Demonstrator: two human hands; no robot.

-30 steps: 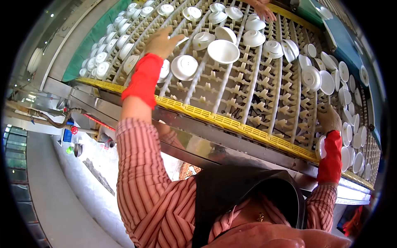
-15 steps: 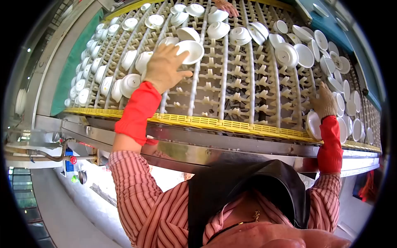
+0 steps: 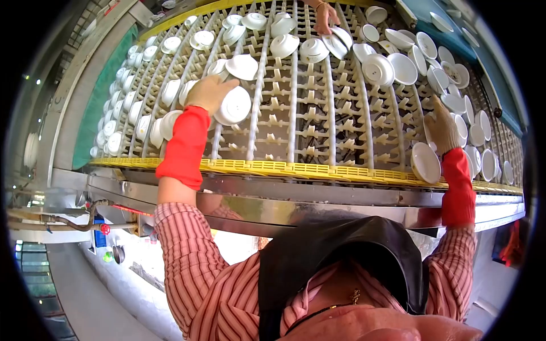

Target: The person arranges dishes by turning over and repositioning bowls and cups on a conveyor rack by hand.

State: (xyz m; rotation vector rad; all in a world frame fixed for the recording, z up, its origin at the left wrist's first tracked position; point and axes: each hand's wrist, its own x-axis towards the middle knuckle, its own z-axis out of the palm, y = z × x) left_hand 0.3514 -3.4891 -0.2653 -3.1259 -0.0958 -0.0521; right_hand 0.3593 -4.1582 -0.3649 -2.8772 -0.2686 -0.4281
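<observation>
My left hand (image 3: pixel 207 95), in a tan glove with a red sleeve cover, is at the rim of a white bowl (image 3: pixel 234 107). That bowl is tilted with its base toward me, and the fingers look closed on its edge. Just beyond stands another white bowl (image 3: pixel 242 67). On the right, my gloved right hand (image 3: pixel 445 129) has its fingers over a white bowl (image 3: pixel 427 132), mostly hidden behind it. Below this hand a white oval bowl (image 3: pixel 425 163) leans on the pegs near the yellow edge.
A pegged conveyor (image 3: pixel 318 136) carries many white bowls, crowded at both ends. Another person's hand (image 3: pixel 325 18) touches a pair of bowls (image 3: pixel 338 42) at the far side. A yellow edge strip (image 3: pixel 256 167) and a steel rail (image 3: pixel 318 207) run along my side.
My left hand has moved left, and the bowl beside it has turned base toward me. Most bowls have shifted left. My right hand has moved up slightly; the other person's hand has reached the paired bowls.
</observation>
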